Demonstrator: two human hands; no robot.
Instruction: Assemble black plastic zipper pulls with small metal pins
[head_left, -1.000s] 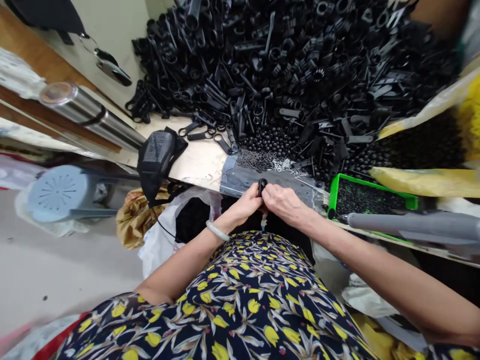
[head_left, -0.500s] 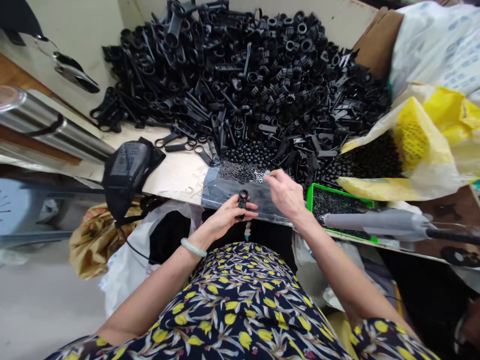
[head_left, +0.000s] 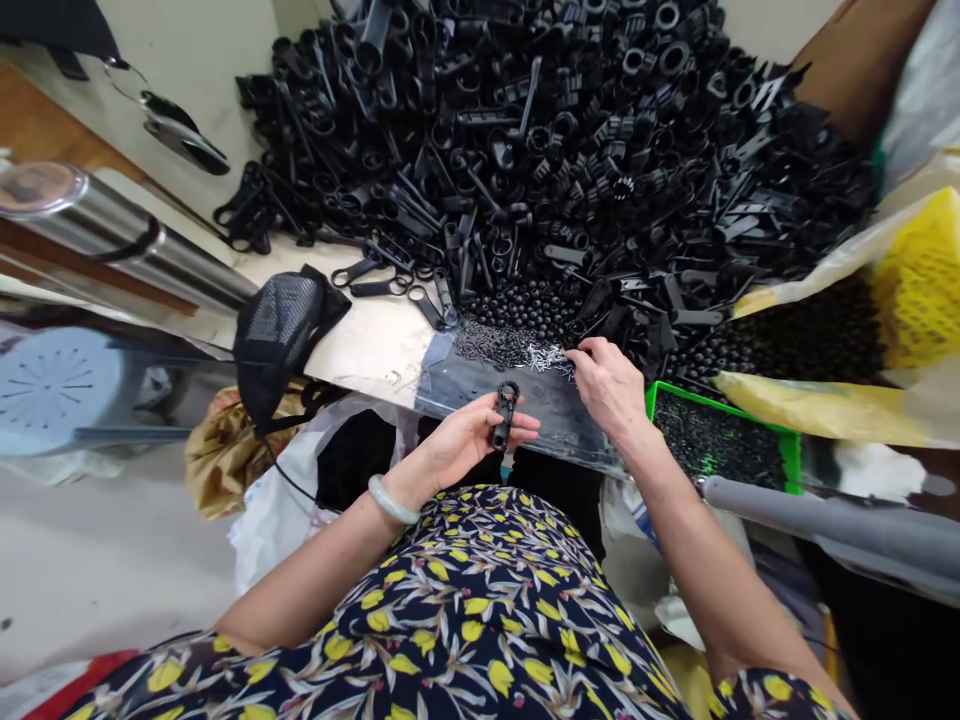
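A black plastic part with a ring at its upper end (head_left: 504, 418) rests upright in my left hand (head_left: 469, 440), held by the thumb against the fingers over the table's front edge. My right hand (head_left: 609, 388) has its fingertips pinched at the right side of a small heap of silvery pins (head_left: 546, 356); whatever is between them is too small to make out. Small dark pieces (head_left: 484, 343) lie left of the pins, and round black beads (head_left: 529, 305) lie behind them.
A large pile of black plastic parts (head_left: 480, 150) covers the table's back. A green tray (head_left: 789, 460) and a grey tool (head_left: 825, 515) are at the right. At the left are a black mesh pouch (head_left: 281, 320) and a steel flask (head_left: 112, 225).
The view has shifted, so most things appear lower or farther right at the sides. My right hand stays by the pins with its fingertips pinched; my left hand still holds the black part.
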